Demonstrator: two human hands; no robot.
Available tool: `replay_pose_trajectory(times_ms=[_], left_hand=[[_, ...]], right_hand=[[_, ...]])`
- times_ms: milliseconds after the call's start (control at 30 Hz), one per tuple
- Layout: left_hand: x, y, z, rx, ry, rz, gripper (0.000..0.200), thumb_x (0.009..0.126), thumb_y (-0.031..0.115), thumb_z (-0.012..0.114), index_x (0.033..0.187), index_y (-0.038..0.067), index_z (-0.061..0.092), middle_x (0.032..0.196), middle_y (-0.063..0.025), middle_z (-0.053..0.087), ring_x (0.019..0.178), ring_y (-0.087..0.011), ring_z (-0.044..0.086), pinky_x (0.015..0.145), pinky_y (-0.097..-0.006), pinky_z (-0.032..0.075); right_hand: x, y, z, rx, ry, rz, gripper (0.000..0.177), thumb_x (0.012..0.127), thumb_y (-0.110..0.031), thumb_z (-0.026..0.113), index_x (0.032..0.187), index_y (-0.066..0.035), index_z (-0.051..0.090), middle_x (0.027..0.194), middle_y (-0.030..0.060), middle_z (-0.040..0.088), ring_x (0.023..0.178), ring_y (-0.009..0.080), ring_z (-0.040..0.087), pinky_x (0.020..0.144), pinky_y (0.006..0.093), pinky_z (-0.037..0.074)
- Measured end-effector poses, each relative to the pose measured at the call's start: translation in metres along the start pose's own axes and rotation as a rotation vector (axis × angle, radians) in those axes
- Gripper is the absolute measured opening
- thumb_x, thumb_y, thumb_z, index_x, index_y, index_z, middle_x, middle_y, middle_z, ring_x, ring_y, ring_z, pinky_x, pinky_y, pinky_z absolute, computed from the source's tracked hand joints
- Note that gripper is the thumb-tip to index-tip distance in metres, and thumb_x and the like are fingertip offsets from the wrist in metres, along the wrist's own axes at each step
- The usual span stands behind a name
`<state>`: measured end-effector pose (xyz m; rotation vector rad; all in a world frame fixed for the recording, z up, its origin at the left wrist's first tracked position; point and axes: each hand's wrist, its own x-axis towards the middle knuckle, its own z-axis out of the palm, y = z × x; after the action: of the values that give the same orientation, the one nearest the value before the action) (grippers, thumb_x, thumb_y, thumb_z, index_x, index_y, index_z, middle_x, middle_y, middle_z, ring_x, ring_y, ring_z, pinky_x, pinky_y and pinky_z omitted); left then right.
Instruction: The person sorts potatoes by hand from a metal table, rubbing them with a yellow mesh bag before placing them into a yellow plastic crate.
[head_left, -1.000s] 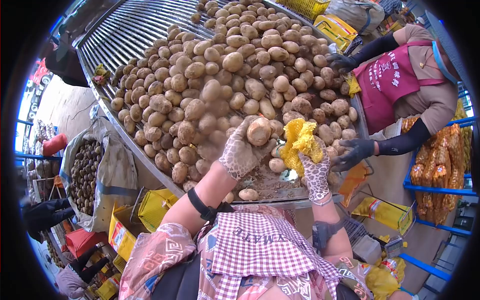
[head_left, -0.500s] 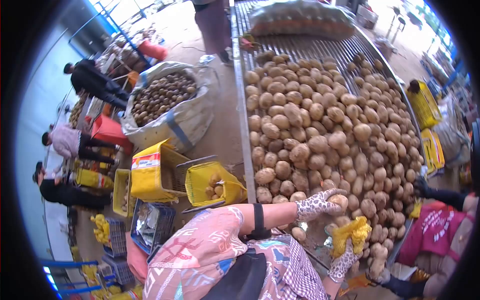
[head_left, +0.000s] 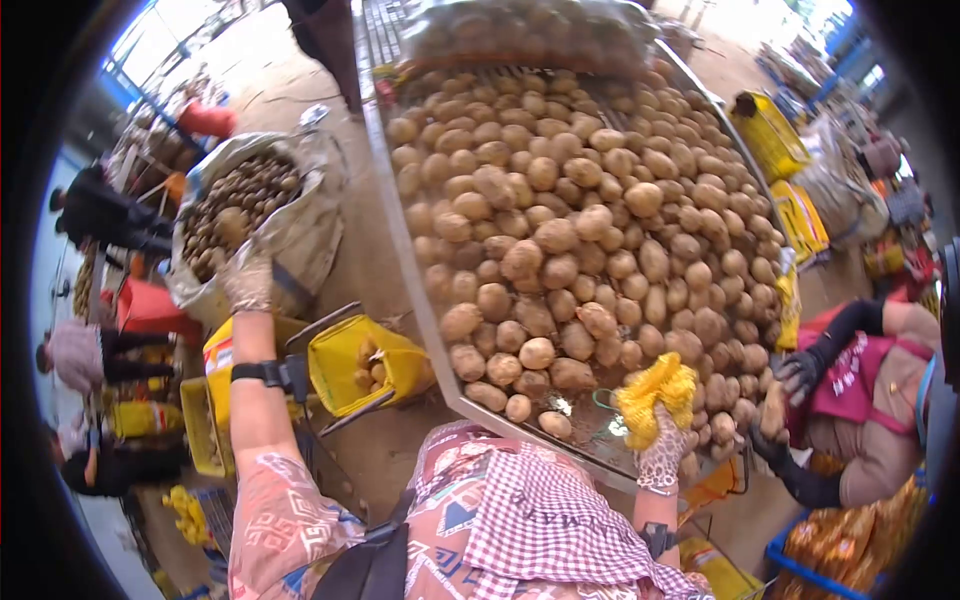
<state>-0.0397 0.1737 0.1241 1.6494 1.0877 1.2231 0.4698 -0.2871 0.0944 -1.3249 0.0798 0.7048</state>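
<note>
My left hand (head_left: 248,282), in a leopard-print glove, stretches out to the big white sack (head_left: 320,225), its fingers extended and slightly blurred. Just beyond the fingertips, over the small potatoes in the sack, is a larger potato (head_left: 232,228). A bunched yellow mesh bag (head_left: 655,395) is gripped in my right hand (head_left: 662,452), gloved the same way, at the near edge of the metal sorting table (head_left: 415,290). Potatoes (head_left: 556,236) are heaped across that table, and several lie close by the mesh bag.
Between sack and table stands a yellow crate (head_left: 335,365) with a few potatoes inside. On the right, a co-worker in dark gloves (head_left: 800,375) handles a potato at the table edge. A full bag (head_left: 530,40) lies across the table's far end. Other people stand at the left.
My left hand has swung from the potato pile on the table out left to the white sack, taking a potato along. The right hand keeps the mesh bag. The view has shifted.
</note>
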Motion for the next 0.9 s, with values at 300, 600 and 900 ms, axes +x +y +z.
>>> replay_pose_trajectory(times_ms=[300,600,900], left_hand=[[-0.008,0.119,0.274,-0.271,-0.456,-0.144,0.036,0.092,0.020,0.059,0.124,0.005,0.056,0.112,-0.0082,0.064,0.101,-0.0194,0.061,0.090,-0.0344,0.050],[0.031,0.170,0.503,0.423,-0.799,0.339,0.058,0.085,0.021,0.065,0.137,0.009,0.044,0.131,-0.0218,0.052,0.120,-0.0351,0.052,0.103,-0.0400,0.041],[0.055,0.100,0.614,0.897,-0.912,0.489,0.064,0.080,0.015,0.069,0.139,0.015,0.042,0.139,-0.0201,0.044,0.127,-0.0346,0.045,0.106,-0.0438,0.039]], right_hand=[[-0.036,-0.025,0.021,0.149,-0.052,0.005,0.048,0.088,0.002,0.060,0.133,0.001,0.044,0.124,0.0160,0.056,0.109,0.0304,0.061,0.090,0.0444,0.054],[-0.054,0.012,-0.033,0.274,0.193,-0.100,0.052,0.087,0.001,0.060,0.136,-0.001,0.041,0.126,0.0157,0.053,0.112,0.0317,0.057,0.093,0.0466,0.052],[-0.042,0.044,-0.055,0.181,0.267,-0.199,0.056,0.085,0.002,0.064,0.136,-0.002,0.042,0.128,0.0139,0.053,0.114,0.0283,0.056,0.097,0.0440,0.049]])
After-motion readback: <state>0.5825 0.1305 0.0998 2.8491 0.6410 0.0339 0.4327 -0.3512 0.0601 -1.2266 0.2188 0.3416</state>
